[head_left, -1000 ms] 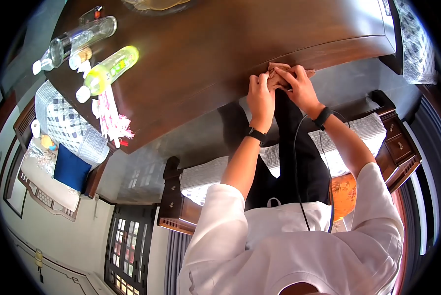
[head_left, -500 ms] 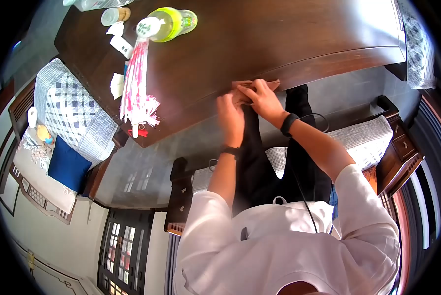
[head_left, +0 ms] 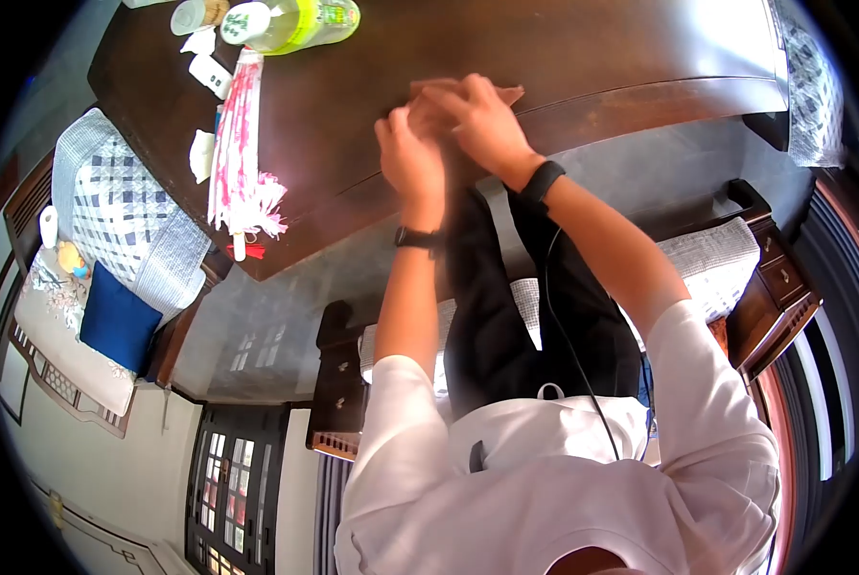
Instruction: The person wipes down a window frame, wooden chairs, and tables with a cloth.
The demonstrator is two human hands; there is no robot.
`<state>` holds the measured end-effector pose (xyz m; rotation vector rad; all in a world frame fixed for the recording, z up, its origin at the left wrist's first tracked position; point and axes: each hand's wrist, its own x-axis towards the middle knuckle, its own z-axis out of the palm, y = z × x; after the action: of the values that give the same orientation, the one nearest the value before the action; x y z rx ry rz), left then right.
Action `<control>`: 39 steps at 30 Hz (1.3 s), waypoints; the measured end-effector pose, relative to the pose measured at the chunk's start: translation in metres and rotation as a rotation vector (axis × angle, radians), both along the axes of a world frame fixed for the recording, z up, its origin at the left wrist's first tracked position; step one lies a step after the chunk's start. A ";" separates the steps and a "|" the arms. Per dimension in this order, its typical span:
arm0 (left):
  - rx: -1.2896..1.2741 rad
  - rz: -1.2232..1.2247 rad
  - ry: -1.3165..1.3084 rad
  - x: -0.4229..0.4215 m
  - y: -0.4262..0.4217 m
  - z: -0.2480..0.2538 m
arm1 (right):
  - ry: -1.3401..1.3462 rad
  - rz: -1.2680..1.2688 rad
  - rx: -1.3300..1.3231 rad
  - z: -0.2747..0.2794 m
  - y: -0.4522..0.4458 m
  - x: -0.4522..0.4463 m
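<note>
A thin brown folded piece [head_left: 432, 117], perhaps paper or cloth, lies between my two hands over the front part of the dark wooden table [head_left: 353, 125]. My left hand [head_left: 412, 161] has its fingers curled at the piece's left side. My right hand [head_left: 487, 125] lies over its right part with the fingers bent onto it, and a pointed corner sticks out beyond the knuckles. The fingers hide much of the piece, and motion blurs it a little. Both wrists wear black bands.
Left on the table lie a pink-and-white pleated, fringed thing [head_left: 241, 144], a bottle with a yellow-green label [head_left: 310, 24], a small jar [head_left: 195, 16] and a white device [head_left: 210, 75]. A bench with a blue cushion [head_left: 120, 316] stands left. A cable runs down my front.
Both hands have moved up and left, farther in over the tabletop, with the brown folded piece. The view has shifted slightly, so the bottle and pink-and-white thing sit farther up and left.
</note>
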<state>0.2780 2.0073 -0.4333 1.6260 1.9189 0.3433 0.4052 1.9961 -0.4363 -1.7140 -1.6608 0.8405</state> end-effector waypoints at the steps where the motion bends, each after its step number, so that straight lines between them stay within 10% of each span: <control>1: 0.017 -0.022 -0.056 0.018 0.007 0.005 | 0.002 -0.043 -0.018 0.006 0.002 0.014; 18: -0.066 0.033 -0.139 0.018 -0.083 0.010 | -0.023 0.069 -0.068 0.004 -0.075 0.022; 39: 0.059 -0.091 -0.097 0.069 0.022 -0.007 | -0.148 -0.100 -0.041 -0.008 0.007 0.065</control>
<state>0.3469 2.0298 -0.4405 1.6973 1.7719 0.4374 0.4703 2.0030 -0.4447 -1.9114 -1.6470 0.7202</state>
